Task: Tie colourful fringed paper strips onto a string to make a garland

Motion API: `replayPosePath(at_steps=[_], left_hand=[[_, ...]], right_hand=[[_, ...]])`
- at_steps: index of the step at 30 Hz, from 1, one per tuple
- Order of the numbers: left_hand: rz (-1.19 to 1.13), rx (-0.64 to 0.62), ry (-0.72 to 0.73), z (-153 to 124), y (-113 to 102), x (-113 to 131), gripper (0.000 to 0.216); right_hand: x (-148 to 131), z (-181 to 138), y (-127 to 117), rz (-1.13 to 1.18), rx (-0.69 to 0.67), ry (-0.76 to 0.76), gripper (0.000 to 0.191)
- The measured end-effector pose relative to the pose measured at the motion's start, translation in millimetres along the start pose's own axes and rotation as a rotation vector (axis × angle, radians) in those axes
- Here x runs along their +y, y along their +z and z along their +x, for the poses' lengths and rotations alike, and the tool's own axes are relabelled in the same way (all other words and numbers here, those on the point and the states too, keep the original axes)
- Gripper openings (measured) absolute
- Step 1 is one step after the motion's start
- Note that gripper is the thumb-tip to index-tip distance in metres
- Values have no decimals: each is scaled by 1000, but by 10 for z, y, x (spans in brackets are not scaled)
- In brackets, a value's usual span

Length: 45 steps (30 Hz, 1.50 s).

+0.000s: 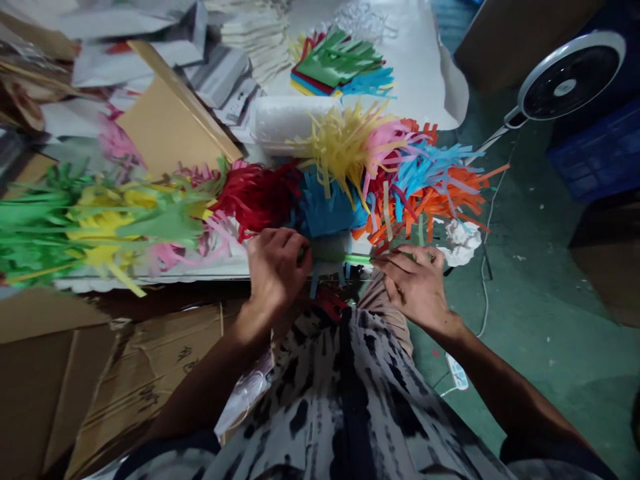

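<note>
At the table's front edge, a narrow light green paper strip (357, 259) stretches between my two hands. My left hand (280, 267) is closed, fingers curled down, at the strip's left end; its fingertips are partly hidden. My right hand (417, 283) pinches the strip's right end between thumb and fingers. Just beyond them lie fringed tissue-paper tassels: a blue one (333, 207), a dark red one (260, 193), a yellow one (343, 140) and an orange one (450, 193).
Green and yellow fringes (40, 213) spread to the left. A clear plastic-wrapped roll (295, 120) and stacked coloured paper (340, 63) lie farther back. Crumpled white paper (463, 241) sits at right. A fan (570, 83) stands beyond the table; cardboard (150, 380) lies below left.
</note>
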<state>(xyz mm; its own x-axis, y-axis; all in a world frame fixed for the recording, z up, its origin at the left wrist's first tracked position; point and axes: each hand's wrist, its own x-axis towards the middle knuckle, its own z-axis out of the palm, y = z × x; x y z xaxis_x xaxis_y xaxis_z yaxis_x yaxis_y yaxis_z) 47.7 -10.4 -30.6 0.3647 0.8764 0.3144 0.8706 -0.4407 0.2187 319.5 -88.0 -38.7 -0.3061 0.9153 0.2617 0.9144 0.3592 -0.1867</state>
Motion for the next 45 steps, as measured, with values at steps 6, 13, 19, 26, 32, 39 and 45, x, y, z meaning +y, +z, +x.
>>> replayPosePath(at_steps=[6, 13, 19, 26, 32, 39, 45], left_hand=[[-75, 88, 298, -28, -23, 293, 15], [-67, -135, 358, 139, 293, 528, 12], [-85, -153, 337, 163, 295, 452, 15], [-77, -162, 266, 183, 292, 312, 18], [-17, -146, 298, 249, 273, 325, 18], [-72, -35, 515, 264, 294, 302, 14], [-99, 15, 594, 54, 284, 384, 18]], right_hand=[[-11, 61, -8, -20, 30, -21, 22], [28, 151, -13, -9, 1, 10, 21], [95, 145, 51, 29, 23, 43, 21], [142, 126, 52, 151, 63, 197, 18], [73, 243, 23, 68, -15, 284, 9], [-41, 204, 30, -89, 39, 43, 23], [-190, 14, 24, -151, 111, -82, 23]])
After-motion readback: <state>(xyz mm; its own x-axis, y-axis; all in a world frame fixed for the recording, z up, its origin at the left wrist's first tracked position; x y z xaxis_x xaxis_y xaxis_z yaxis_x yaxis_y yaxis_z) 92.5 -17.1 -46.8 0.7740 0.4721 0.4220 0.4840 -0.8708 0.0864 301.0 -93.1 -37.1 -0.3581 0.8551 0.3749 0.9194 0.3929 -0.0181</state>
